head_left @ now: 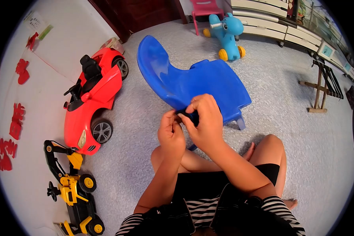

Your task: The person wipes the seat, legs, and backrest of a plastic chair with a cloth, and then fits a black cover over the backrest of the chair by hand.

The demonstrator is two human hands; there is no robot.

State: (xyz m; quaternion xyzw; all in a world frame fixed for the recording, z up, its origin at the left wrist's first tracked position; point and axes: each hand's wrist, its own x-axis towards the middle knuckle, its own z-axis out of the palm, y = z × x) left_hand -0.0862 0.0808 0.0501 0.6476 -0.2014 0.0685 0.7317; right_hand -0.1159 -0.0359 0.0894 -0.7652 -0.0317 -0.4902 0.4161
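Observation:
In the head view a blue plastic child's chair stands on the floor just beyond my crossed legs, its curved backrest to the left. My left hand and my right hand meet in front of the chair's near edge. Between them is a small black object, mostly covered by my fingers, so its kind does not show. Fingers of both hands are pinched closed on it. Whether the black piece touches the chair, I cannot tell.
Left of the chair are a red ride-on car and a yellow and black toy excavator. Behind it stand a blue ride-on animal and a pink chair. A folding stool is at the right, near white drawers.

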